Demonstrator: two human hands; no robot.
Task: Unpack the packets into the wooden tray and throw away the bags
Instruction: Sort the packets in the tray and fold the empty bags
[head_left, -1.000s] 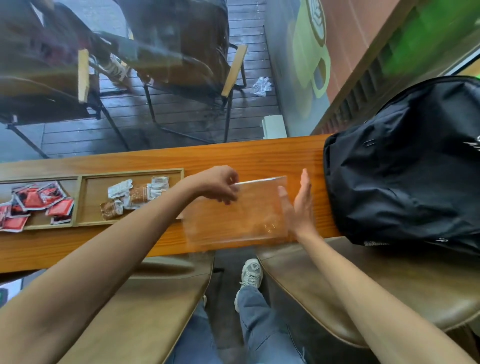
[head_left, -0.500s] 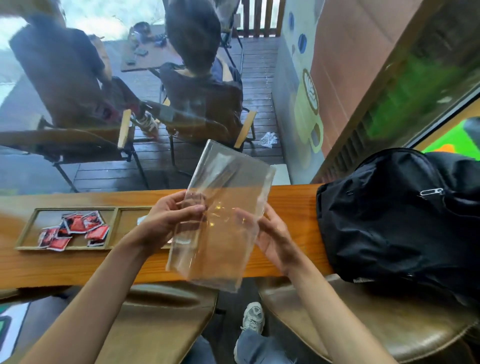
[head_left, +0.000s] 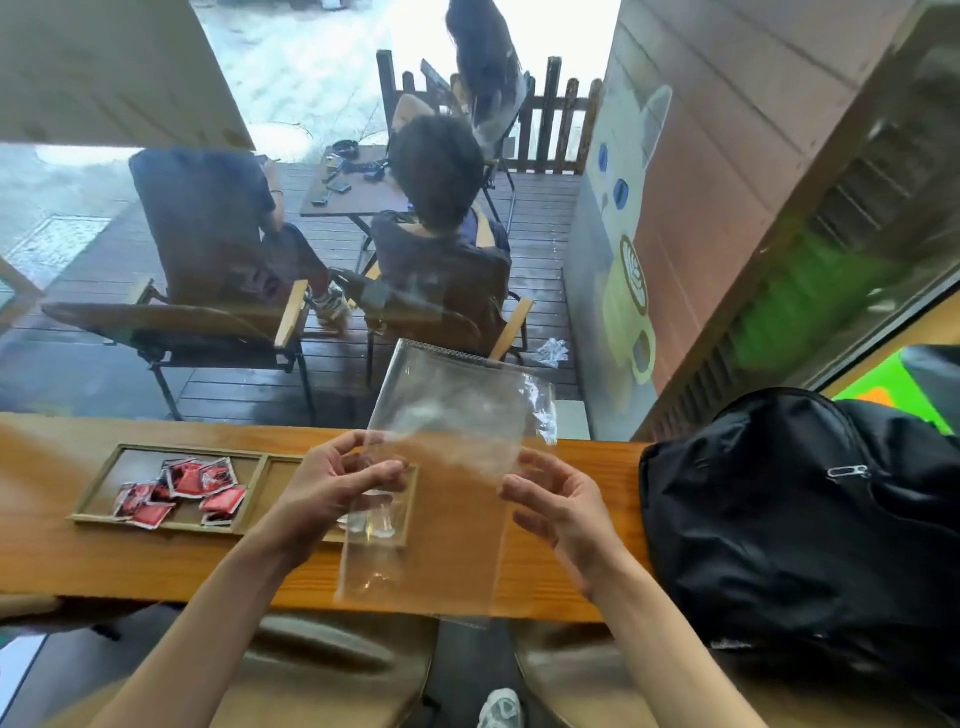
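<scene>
The wooden counter (head_left: 52, 561) carries a black backpack (head_left: 800, 519) at 3 o'clock. At centre the clear bag (head_left: 447, 467) is held upright above the counter. The left hand (head_left: 332, 488) pinches its left edge and the right hand (head_left: 566, 509) curls on its right edge. At 9 o'clock the wooden tray (head_left: 135, 465) holds red packets (head_left: 182, 488), their print too small to read.

Counter (head_left: 156, 561): open strip between tray (head_left: 254, 493) at 9 o'clock and backpack (head_left: 779, 519) at 3 o'clock, partly screened by upheld bag (head_left: 447, 415); window (head_left: 78, 364) closes 12 o'clock.

Left grip (head_left: 337, 483) and right grip (head_left: 566, 506) face each other, fingers curled inward.
</scene>
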